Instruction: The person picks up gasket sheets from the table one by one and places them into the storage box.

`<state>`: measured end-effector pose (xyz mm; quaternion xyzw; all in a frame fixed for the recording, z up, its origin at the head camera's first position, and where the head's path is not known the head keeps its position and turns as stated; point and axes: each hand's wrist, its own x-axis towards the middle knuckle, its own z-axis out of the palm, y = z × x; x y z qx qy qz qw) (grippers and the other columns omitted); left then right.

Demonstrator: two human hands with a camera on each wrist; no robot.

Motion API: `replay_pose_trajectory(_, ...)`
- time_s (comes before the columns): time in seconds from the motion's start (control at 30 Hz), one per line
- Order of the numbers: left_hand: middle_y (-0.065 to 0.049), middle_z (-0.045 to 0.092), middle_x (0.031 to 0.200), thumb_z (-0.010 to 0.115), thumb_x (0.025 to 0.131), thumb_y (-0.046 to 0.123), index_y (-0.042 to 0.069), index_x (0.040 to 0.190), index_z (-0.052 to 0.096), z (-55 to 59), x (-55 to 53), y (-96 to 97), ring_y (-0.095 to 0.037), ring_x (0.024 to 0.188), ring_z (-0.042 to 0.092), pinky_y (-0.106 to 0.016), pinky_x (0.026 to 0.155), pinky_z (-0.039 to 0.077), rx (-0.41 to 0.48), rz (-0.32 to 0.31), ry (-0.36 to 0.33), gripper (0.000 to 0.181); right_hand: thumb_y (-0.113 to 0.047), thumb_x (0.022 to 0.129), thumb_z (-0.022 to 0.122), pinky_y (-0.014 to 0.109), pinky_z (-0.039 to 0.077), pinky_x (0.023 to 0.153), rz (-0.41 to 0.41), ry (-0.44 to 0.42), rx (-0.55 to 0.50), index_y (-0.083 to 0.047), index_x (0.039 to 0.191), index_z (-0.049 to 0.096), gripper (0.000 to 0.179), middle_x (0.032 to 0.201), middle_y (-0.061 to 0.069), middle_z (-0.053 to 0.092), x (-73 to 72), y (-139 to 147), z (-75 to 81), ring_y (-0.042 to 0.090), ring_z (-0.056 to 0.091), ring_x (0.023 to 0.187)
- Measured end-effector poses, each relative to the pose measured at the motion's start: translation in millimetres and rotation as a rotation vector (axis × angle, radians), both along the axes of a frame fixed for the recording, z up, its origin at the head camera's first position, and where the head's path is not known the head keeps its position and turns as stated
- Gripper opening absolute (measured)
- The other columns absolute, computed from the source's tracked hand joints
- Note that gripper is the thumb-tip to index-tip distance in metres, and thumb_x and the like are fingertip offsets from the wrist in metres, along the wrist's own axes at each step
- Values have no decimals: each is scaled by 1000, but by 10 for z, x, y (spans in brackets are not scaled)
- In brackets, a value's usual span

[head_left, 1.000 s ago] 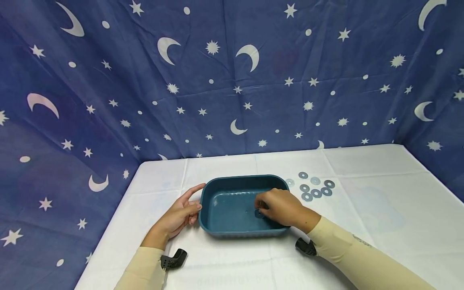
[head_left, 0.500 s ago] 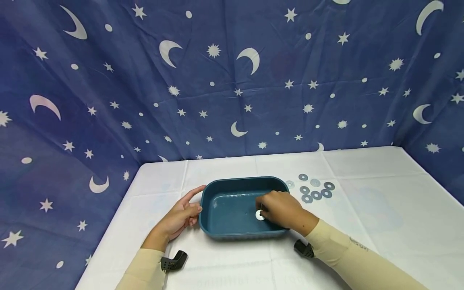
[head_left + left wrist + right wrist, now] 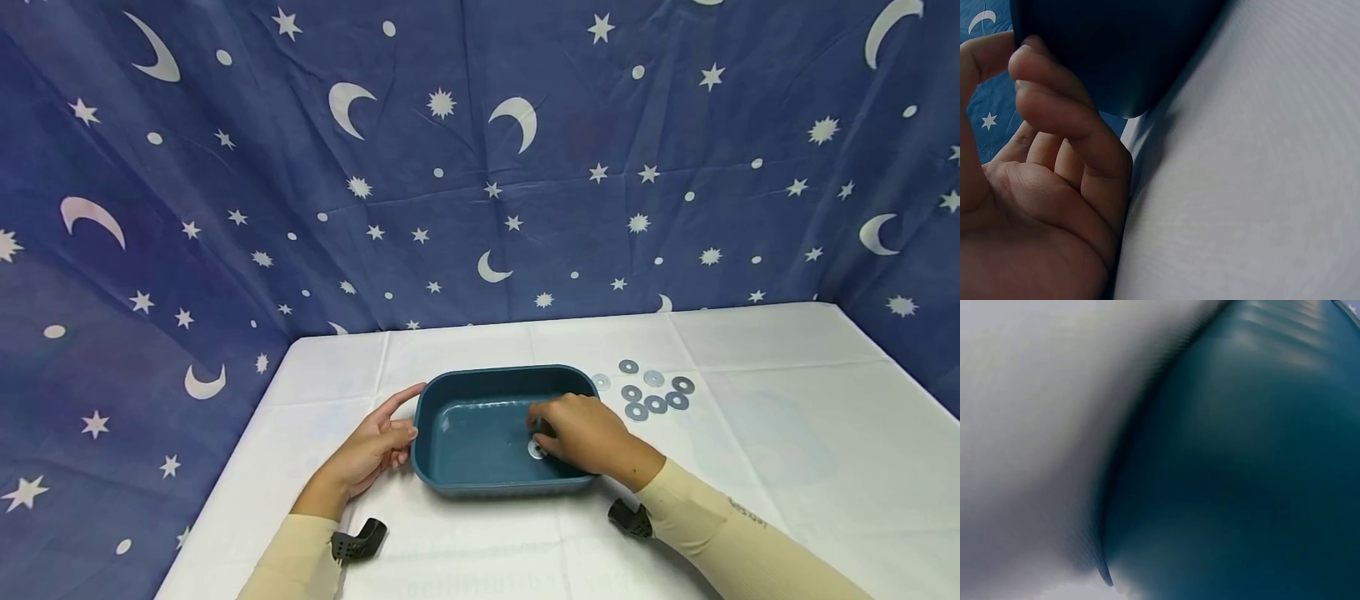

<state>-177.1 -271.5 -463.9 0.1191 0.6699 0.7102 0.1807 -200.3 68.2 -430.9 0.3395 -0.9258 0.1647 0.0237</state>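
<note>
A teal rectangular bin [image 3: 480, 487] sits on the white-covered table. My left hand [image 3: 367, 454] is at its left end, index fingertip and thumb touching the rim and outer wall; the left wrist view shows the other fingers bent beside the wall [image 3: 1116, 62]. My right hand [image 3: 581, 429] reaches over the right rim into the bin. Its thumb and fingers pinch a flat metal washer [image 3: 535, 451] low over the bin floor. The right wrist view shows only the bin's outer wall [image 3: 1229, 456] and the cloth, with the hand hidden.
Several flat washers [image 3: 656, 404] lie loose on the table beyond the bin's right end. One pale washer [image 3: 601, 382] lies right by the rim. A blue curtain [image 3: 450, 167] with moons and stars hangs behind the table and down its sides.
The washer under my right fingertips has tilted, turning from dark to bright and then partly dimmer. My right hand has barely shifted inside the bin, and the left hand keeps its place.
</note>
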Motion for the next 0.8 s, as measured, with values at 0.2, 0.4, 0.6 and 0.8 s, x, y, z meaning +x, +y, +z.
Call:
replay_pose_trajectory(0.2, 8, 53, 74, 57, 99, 7, 19, 160, 21, -14, 18, -2, -5, 59, 52, -17, 52, 42, 20, -8, -14, 71, -22, 88, 76, 20, 45, 58, 18, -65, -108, -20, 96, 73, 10, 78, -13, 67, 0, 30, -6, -1, 56, 67)
replay_pose_trajectory(0.4, 8, 53, 74, 56, 100, 7, 19, 159, 23, -14, 27, -7, -4, 59, 53, -18, 52, 42, 19, -1, -11, 69, -19, 86, 78, 18, 43, 54, 15, -109, -237, -19, 96, 74, 10, 74, -16, 63, 7, 45, 10, -3, 50, 60)
replay_pose_trajectory(0.6, 8, 54, 75, 53, 101, 6, 18, 160, 21, 8, 22, -10, -4, 59, 53, -17, 53, 42, 20, -15, -6, 68, -17, 86, 77, 18, 44, 56, 26, -117, -297, -18, 98, 74, 13, 75, -16, 64, 18, 71, 9, -4, 51, 63)
replay_pose_trajectory(0.8, 8, 55, 73, 55, 100, 5, 19, 160, 20, -6, 30, -15, -4, 59, 54, -18, 53, 44, 27, -12, -5, 71, -13, 87, 77, 18, 48, 59, 39, -108, -372, -16, 98, 73, 12, 76, -15, 64, 17, 82, -28, -3, 54, 65)
